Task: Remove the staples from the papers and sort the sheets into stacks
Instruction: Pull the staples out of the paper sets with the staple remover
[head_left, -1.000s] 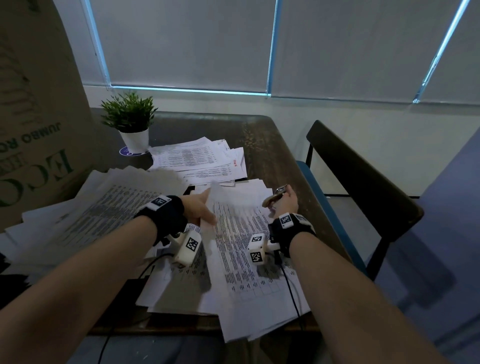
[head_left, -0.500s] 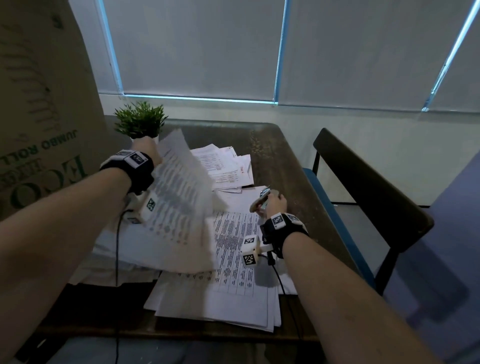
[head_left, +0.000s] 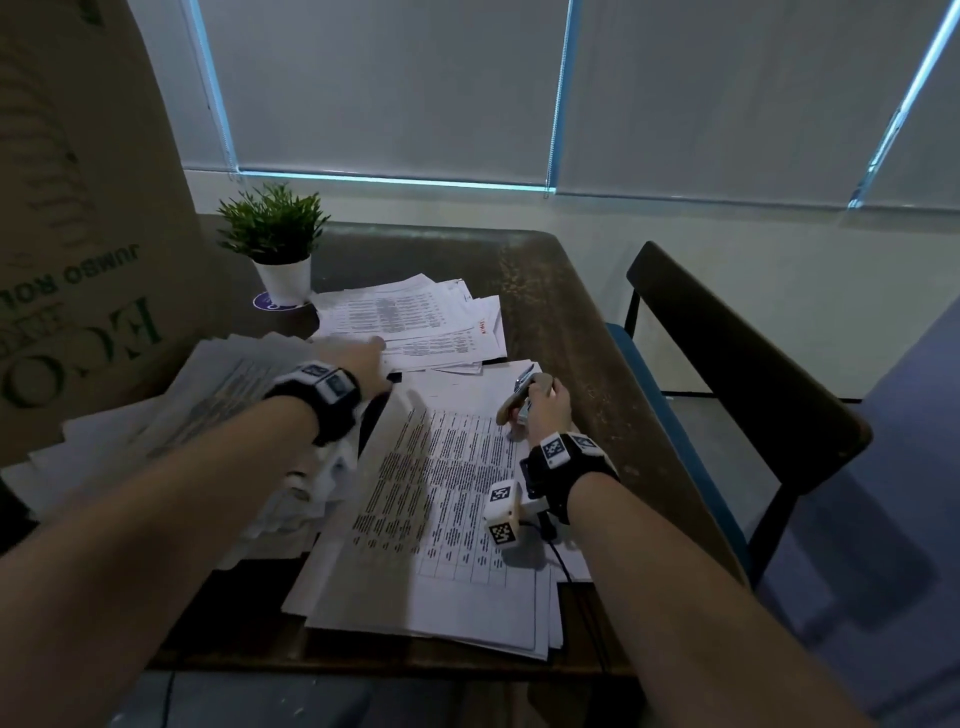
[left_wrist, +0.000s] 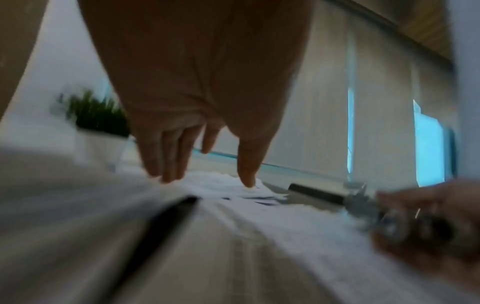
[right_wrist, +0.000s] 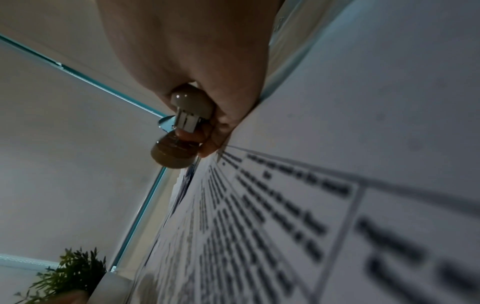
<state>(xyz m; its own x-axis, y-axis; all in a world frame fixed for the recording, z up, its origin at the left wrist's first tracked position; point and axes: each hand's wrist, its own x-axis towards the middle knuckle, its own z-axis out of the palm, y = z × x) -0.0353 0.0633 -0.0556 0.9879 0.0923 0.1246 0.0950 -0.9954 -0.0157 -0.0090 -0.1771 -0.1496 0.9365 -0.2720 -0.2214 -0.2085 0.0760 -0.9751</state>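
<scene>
My left hand reaches forward with straight fingers between the left stack of sheets and the far pile. In the left wrist view its fingertips touch white paper and hold nothing; that view is blurred. My right hand grips a beige staple remover and rests at the top right corner of the printed sheets in the middle. The right wrist view shows the staple remover in my fingers just above the printed table on the top sheet.
A potted plant stands at the back left of the dark table. A large cardboard box stands along the left side. A dark chair is at the table's right edge. The middle stack overhangs the near edge.
My left hand lifted a sheet off the middle stack, swung it up and left, and now lies low and empty, reaching forward. The right hand stayed put with the staple remover.
</scene>
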